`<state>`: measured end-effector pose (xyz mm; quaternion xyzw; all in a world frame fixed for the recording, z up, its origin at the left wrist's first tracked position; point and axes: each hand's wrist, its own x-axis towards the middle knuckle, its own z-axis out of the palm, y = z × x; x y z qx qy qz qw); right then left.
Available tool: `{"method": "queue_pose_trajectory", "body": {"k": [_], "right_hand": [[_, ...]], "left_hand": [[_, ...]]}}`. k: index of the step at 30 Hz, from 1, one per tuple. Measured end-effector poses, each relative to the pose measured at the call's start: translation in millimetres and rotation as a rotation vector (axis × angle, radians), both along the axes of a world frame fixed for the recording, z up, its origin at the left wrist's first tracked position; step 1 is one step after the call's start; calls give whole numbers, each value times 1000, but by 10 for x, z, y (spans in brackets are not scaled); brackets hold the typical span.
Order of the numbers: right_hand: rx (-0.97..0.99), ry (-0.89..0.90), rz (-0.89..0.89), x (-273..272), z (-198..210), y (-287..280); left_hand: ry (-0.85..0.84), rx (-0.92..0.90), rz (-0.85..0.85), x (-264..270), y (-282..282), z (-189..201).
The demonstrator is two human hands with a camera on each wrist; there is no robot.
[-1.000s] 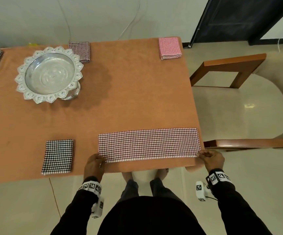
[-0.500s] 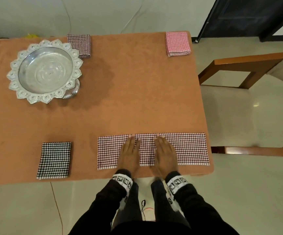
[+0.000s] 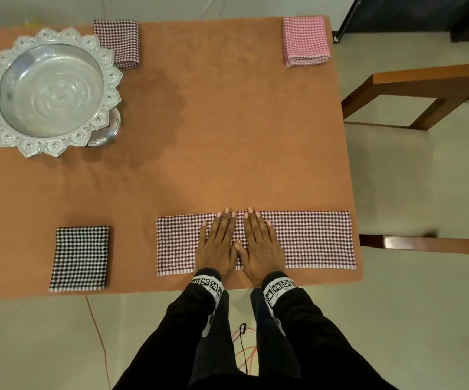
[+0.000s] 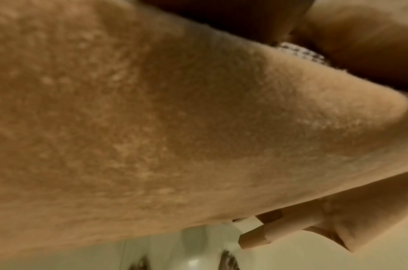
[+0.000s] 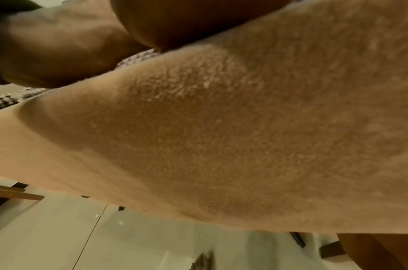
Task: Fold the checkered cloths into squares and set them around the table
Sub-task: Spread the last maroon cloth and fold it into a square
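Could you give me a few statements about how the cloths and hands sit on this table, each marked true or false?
1. Both hands lie flat, side by side, on the middle of the long cloth. True: left hand, right hand.
2. The pink cloth sits at the near left corner. False: it sits at the far right corner.
3. The black-and-white cloth lies folded left of the long cloth, apart from it. True.
4. The silver bowl holds a folded cloth. False: no cloth lies in it.
5. The long cloth is already a square. False: it is a long strip.
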<state>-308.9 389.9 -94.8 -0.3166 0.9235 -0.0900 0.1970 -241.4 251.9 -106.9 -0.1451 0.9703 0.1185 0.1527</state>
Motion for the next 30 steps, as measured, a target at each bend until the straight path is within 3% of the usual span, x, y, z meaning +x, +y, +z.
{"method": "queue_pose_trajectory", "body": {"k": [10, 12, 30], "right_hand": [[89, 73, -287, -612, 27, 1384], [139, 110, -274, -688, 39, 1545], [-68, 30, -391, -907, 67, 1731]], "left_hand": [[-12, -56, 208, 625, -945, 111], [-7, -65, 228, 681, -997, 110], [-50, -53, 299, 566, -739, 222]]}}
